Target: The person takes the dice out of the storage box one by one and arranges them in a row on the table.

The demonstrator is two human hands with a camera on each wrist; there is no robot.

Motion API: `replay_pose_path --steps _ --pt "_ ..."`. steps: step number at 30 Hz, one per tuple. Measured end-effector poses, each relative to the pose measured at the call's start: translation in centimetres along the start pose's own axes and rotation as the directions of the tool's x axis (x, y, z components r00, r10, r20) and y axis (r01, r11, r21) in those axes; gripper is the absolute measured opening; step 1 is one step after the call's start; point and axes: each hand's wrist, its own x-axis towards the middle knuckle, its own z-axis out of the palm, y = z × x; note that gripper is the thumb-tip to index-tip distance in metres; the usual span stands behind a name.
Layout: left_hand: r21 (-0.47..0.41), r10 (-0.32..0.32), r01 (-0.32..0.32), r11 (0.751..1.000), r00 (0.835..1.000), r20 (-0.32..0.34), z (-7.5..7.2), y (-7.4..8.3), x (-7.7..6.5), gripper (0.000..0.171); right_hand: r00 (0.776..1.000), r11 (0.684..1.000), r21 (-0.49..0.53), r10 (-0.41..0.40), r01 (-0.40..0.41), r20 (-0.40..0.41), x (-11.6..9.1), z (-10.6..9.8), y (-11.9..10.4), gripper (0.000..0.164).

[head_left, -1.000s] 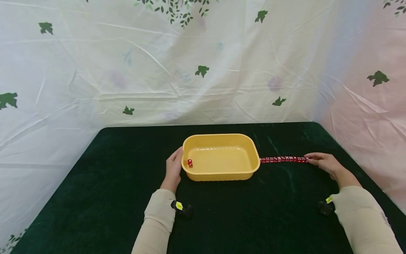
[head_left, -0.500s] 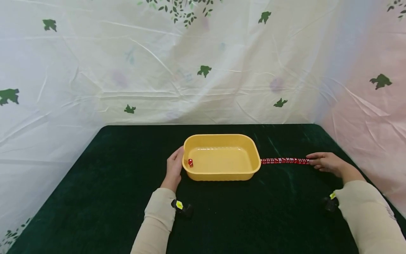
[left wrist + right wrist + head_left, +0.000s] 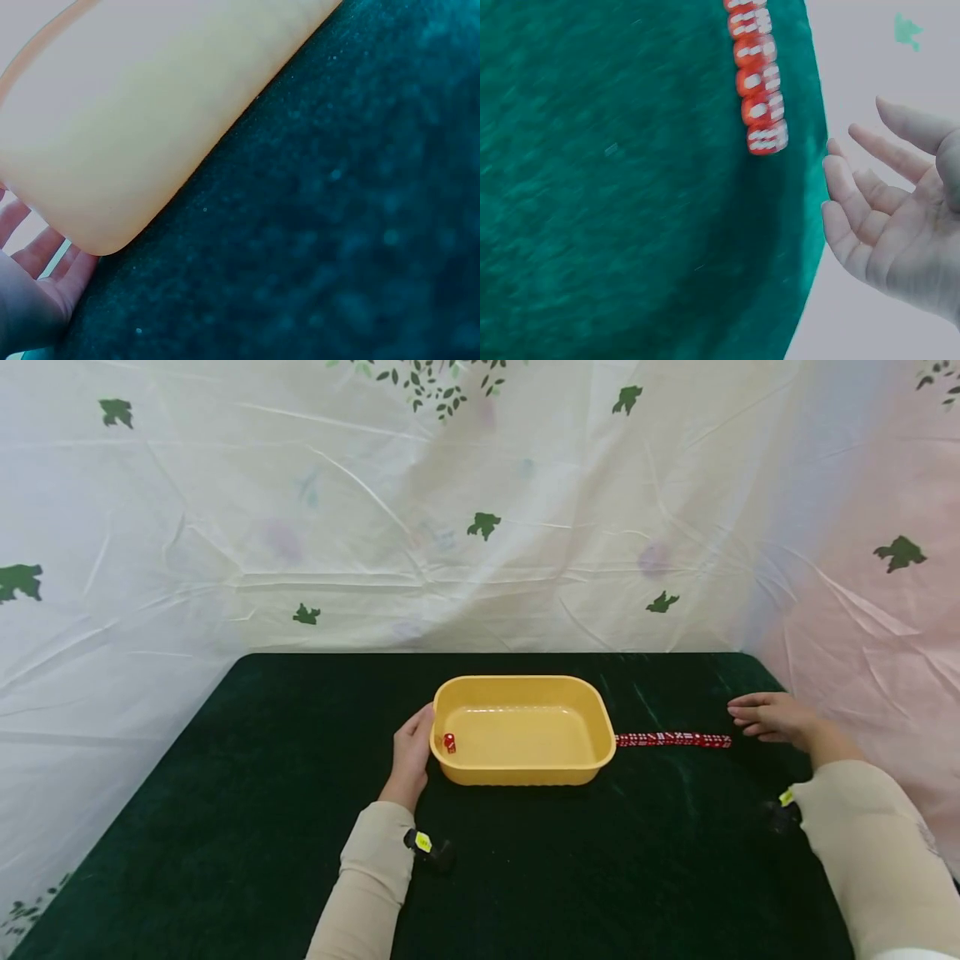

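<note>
A yellow plastic basin (image 3: pixel 525 777) stands on the dark green cloth, with two red dice (image 3: pixel 450 743) inside at its left end. My left hand (image 3: pixel 411 756) rests along the basin's outer left wall; in the left wrist view its fingers (image 3: pixel 39 251) lie against the end of the basin. From the basin's right side a straight row of red dice with white dots (image 3: pixel 672 739) runs to the right. My right hand (image 3: pixel 772 720) is raised just beyond the row's right end, apart from it. Its fingers are relaxed and hold nothing in the right wrist view.
Green velvety cloth (image 3: pixel 225 827) covers the table. A pale curtain with leaf prints (image 3: pixel 360 527) hangs behind and along both sides. The table's right edge lies close to the right hand. Small cameras (image 3: pixel 431 850) are strapped at the wrists.
My right hand has let go of the right end of the dice row and moved up and slightly right. The left hand, basin and dice stay in place.
</note>
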Motion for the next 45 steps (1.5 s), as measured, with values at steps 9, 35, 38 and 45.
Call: replay_pose_path --steps 9,35,38,45 --pt "0.006 -0.012 0.012 1.000 1.000 0.001 0.0 0.0 0.0 0.049 0.994 0.994 -0.064 -0.094 0.091 -0.050 1.4 -0.4 -5.3 0.060" --pt "-0.010 -0.007 0.007 1.000 1.000 -0.008 -0.1 0.0 0.2 0.049 0.968 0.976 0.049 -0.202 0.211 -0.150 7.8 8.4 -16.0 0.043" --pt "-0.006 -0.003 0.003 1.000 1.000 -0.010 0.0 0.1 0.2 0.047 0.970 0.974 0.094 -0.193 0.208 -0.145 8.5 9.9 -16.7 0.040" --pt "0.003 -0.005 0.005 1.000 1.000 -0.005 0.2 0.1 0.0 0.050 0.972 0.960 0.162 -0.218 0.230 -0.090 9.1 12.9 -17.8 0.037"
